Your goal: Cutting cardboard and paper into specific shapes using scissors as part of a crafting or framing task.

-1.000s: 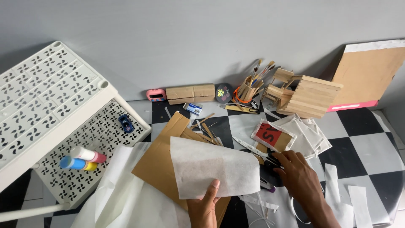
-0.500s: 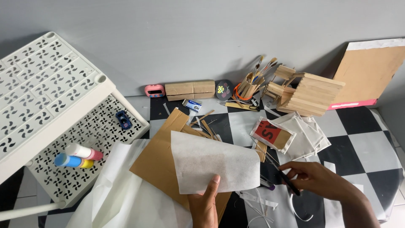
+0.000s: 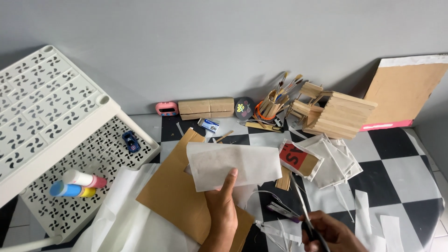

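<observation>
**Thin sheet pinched at its lower edge; scissors in the other hand**

Left hand (image 3: 221, 210) holds a white paper sheet (image 3: 231, 164) up over the floor; thumb on the near face at the bottom edge, fingers hidden behind; grip closed on the sheet at one spot only, slightly right of the middle of that edge.

Sheet reads as very light and thin, a little translucent, greyish smudge showing through; soft rather than stiff; top edge and corners curl and sag slightly away from the pinch; likely to flop or crease if held by a corner, and to tear easily; best taken along an edge with thumb flat, or at two points to keep it taut.

Right hand (image 3: 329, 233) low at the frame's bottom edge, closed around scissors (image 3: 303, 219); dark handles in the fist, slim blade pointing up toward the sheet's right side; blade tip near but apart from the paper; whether the blades are parted I cannot tell.

Beneath the sheet a brown card (image 3: 179, 198) lies flat on the checkered floor (image 3: 396, 172); stiffer, holds its plane. White paper strips (image 3: 361, 217) scattered near the right hand; more white sheets lower left.

Around: white perforated rack (image 3: 51, 112) at left with a toy car (image 3: 131, 141) and paint tubes (image 3: 77, 184); wooden stick model (image 3: 333, 112) and a cup of brushes (image 3: 273, 105) by the wall; a stack of small packets (image 3: 326, 161) right of the sheet.
</observation>
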